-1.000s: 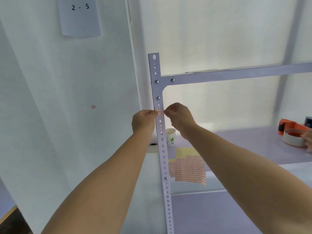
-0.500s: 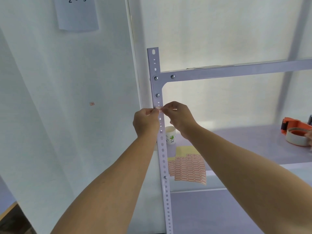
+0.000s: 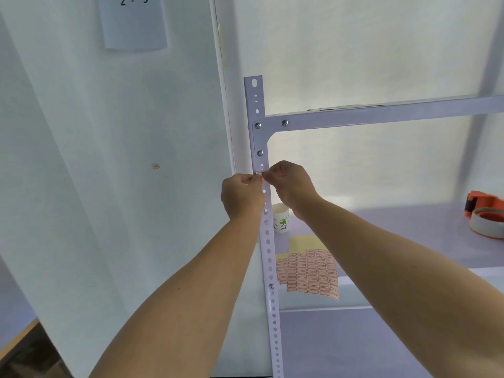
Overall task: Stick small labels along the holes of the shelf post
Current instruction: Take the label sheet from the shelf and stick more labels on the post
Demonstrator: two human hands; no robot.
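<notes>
Both bare forearms reach up and forward from the lower edge of the view, converging on the shelf post; the left hand lies at the post's left edge, back of the hand toward the camera, fingers curled inward with thumb and forefinger pinched on the left end of a small label; the right hand meets it from the right side, wrist bent slightly, fingers likewise curled and pinched at the label's right end; the label lies across the post's front face, just below the lowest of three corner screws, and whether it is pressed fully flat cannot be told.

The post is a narrow, pale lilac strip of painted metal, upright and leaning a little in this wide-angle view, perforated along its length by a single row of round and oval holes; a crossbeam of the same finish joins it at a rounded bracket fixed with bright screws.

The label is a tiny white rectangle with red-orange border; a label sheet of many such rectangles in rows, on yellowish backing with a curled lower edge, lies on the smooth lilac shelf board behind the post; a white paper cup with a green print stands just beside the post; an orange tape dispenser with a pale roll sits at the far right; a stray label clings to the matte white wall, and a paper marked "2 - 5" hangs above.
</notes>
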